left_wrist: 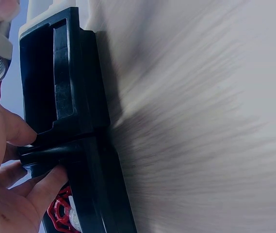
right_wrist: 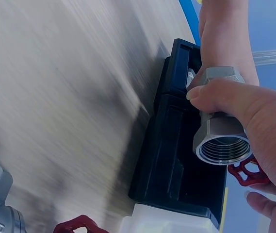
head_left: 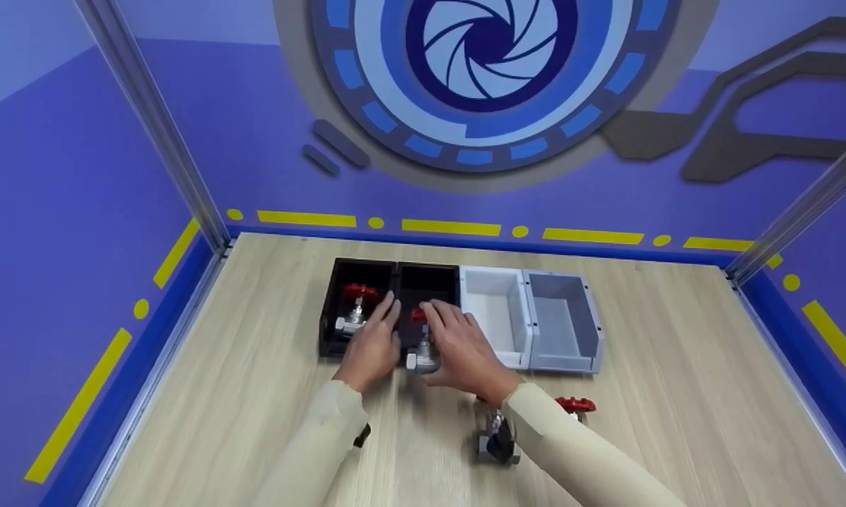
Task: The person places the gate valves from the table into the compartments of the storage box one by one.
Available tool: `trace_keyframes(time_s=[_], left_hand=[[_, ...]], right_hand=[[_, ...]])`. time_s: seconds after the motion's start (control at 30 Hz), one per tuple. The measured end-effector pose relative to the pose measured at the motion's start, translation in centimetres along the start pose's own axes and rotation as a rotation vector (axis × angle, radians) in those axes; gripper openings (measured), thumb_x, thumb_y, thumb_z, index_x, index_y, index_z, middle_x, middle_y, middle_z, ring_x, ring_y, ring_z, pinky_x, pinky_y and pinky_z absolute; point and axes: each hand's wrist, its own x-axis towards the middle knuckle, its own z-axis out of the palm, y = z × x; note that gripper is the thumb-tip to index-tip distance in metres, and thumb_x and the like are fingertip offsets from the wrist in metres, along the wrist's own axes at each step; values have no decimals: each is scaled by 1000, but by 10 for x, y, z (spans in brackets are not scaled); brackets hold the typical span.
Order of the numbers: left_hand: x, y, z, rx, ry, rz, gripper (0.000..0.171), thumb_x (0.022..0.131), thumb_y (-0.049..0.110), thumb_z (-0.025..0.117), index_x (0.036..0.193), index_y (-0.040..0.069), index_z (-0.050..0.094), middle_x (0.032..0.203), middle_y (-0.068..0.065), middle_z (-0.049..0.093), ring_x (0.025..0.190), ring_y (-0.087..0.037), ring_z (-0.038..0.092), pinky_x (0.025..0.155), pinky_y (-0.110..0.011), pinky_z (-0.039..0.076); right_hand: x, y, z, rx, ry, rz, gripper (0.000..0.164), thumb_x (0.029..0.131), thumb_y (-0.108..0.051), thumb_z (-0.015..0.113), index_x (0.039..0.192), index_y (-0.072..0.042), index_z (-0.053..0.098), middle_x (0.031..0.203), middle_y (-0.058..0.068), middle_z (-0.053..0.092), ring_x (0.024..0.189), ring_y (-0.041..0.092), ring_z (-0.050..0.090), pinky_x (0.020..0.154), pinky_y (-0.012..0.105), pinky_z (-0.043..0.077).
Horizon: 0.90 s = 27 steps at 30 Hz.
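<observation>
My right hand [head_left: 469, 355] grips a metal valve [head_left: 423, 360] with a red handwheel, held over the front of the second black bin [head_left: 428, 276]. In the right wrist view the thumb lies across the body of that valve [right_wrist: 221, 138], and its threaded opening shows. The left hand [head_left: 372, 352] is at the wall between the two black bins. Seen from the left wrist, its thumb and fingers pinch that wall [left_wrist: 55, 153] from both sides. Inside the leftmost black bin [head_left: 326, 303] sits another valve [head_left: 355, 320] with a red handwheel.
A white bin [head_left: 493, 317] and a grey bin [head_left: 558, 320] continue the row to the right. Near the right forearm another valve [head_left: 495, 443] stands on the wooden table [head_left: 254, 394], with a red handwheel [head_left: 576, 405] beyond the sleeve. Printed panels [head_left: 254, 141] enclose the table.
</observation>
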Motion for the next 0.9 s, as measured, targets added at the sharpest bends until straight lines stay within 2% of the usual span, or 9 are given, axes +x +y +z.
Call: trace_keyframes(time_s=[0.2, 0.37, 0.47, 0.57, 0.7, 0.9], left_hand=[[0, 0, 0, 30, -7, 4, 60, 86, 6, 61, 144, 4, 45, 154, -12, 38, 62, -24, 60, 62, -37, 52], [1, 0, 0, 33, -11, 6, 61, 86, 6, 61, 144, 3, 45, 154, -12, 38, 60, -22, 58, 61, -36, 51], [1, 0, 0, 24, -9, 5, 60, 86, 6, 61, 143, 2, 45, 154, -12, 39, 65, -23, 61, 64, -37, 52], [1, 1, 0, 13, 3, 8, 59, 86, 6, 62, 143, 2, 46, 153, -13, 39, 79, -27, 66, 69, -39, 54], [1, 1, 1, 4, 10, 1, 60, 86, 6, 63, 143, 3, 46, 153, -12, 39, 96, -31, 66, 74, -41, 54], [2, 0, 1, 9, -7, -9, 60, 87, 7, 62, 144, 3, 45, 154, -12, 38, 84, -29, 66, 71, -40, 54]], right_hand=[[1, 3, 1, 8, 18, -9, 114, 55, -48, 89, 146, -3, 36, 144, 17, 45, 131, 32, 45, 102, 49, 43], [4, 6, 1, 14, 11, 2, 113, 56, -47, 88, 146, -3, 35, 144, 17, 45, 132, 32, 44, 103, 49, 42], [6, 7, 0, 8, -1, 9, 113, 56, -47, 88, 146, -4, 34, 145, 17, 44, 132, 31, 44, 104, 49, 42], [7, 8, 0, 7, -15, 15, 114, 57, -47, 88, 147, -4, 33, 146, 16, 43, 132, 31, 44, 104, 49, 42], [9, 10, 0, 11, -24, 26, 113, 59, -47, 87, 148, -5, 32, 147, 16, 42, 134, 31, 43, 106, 50, 41], [12, 14, 4, 45, -3, 37, 114, 58, -46, 89, 148, -5, 32, 147, 16, 41, 134, 32, 43, 107, 50, 39]])
